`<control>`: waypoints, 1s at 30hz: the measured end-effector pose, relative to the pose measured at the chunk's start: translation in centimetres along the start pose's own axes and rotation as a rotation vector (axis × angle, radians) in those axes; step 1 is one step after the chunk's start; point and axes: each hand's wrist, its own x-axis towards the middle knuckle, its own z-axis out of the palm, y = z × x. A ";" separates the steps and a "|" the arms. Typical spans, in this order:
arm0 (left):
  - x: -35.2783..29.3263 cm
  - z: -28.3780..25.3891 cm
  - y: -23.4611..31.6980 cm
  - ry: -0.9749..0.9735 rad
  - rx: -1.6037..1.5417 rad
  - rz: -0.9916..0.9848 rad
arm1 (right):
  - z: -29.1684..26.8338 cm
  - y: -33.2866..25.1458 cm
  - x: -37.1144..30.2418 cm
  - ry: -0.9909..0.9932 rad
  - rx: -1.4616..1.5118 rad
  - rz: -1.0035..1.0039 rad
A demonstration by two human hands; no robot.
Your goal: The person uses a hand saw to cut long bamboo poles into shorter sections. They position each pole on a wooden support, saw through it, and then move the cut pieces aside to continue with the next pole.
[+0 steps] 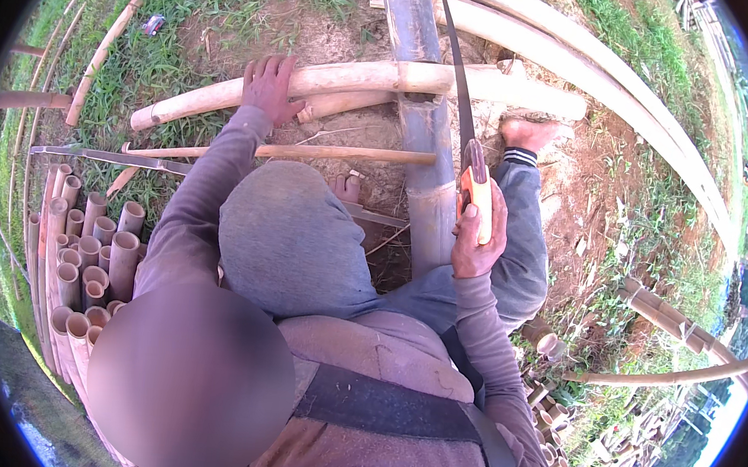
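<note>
A pale bamboo pole point(341, 77) lies across a thick grey bamboo beam point(428, 137). My left hand point(269, 89) is closed over the pole left of the beam, fingers across its top and thumb on the near side. In my right hand point(482, 237) is a handsaw point(479, 184) with an orange handle, its dark blade pointing away from me. The blade crosses the pole just right of the beam; whether its teeth sit in a cut I cannot tell. A second pale bamboo piece point(346, 106) lies beneath the pole.
My bare right foot point(533, 133) rests by the pole's right end. A thin bamboo stick point(345, 153) and a long flat blade point(110, 159) lie nearer me. Cut bamboo tubes point(91, 248) stand bundled at left. Long poles point(594, 67) curve across the far right.
</note>
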 end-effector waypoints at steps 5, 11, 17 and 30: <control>1.8 1.3 -2.4 -0.339 -0.153 0.043 | 0.3 -1.9 0.7 0.025 0.115 0.151; 0.9 0.7 -1.4 -0.328 -0.227 -0.010 | 0.3 -0.8 1.4 0.013 0.069 0.142; 1.4 -1.8 -0.1 -0.452 -0.191 -0.069 | 0.4 -2.2 2.2 0.004 0.045 0.120; 0.4 -2.2 -0.2 -0.388 -0.121 -0.028 | 1.1 -0.3 3.0 0.081 -0.077 -0.093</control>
